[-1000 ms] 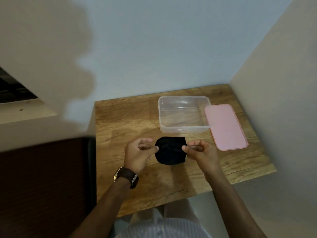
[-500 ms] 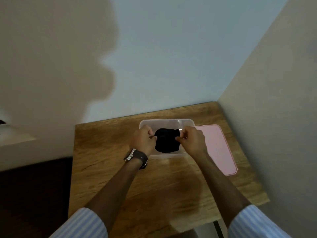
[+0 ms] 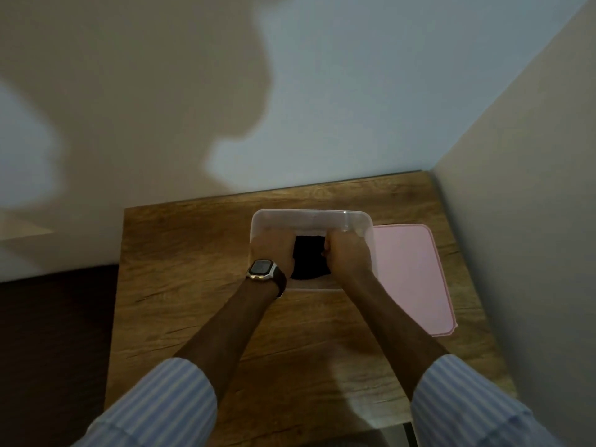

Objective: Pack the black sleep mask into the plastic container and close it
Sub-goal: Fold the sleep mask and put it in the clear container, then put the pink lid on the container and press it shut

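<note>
Lowered since 0.5 s ago, black sleep mask [image 3: 309,258] now sits inside clear plastic container [image 3: 360,221], folded, btwn both hands. Left hand [image 3: 273,248] & right hand [image 3: 346,253] each have a closed grip on its edges. Pink lid [image 3: 411,275] lies just right of container, on desk [image 3: 193,253]; watch [image 3: 262,270] on left wrist.

Black sleep mask [image 3: 309,258], pink lid [image 3: 411,274] (sleeves [image 3: 154,404] blue-striped).
</note>
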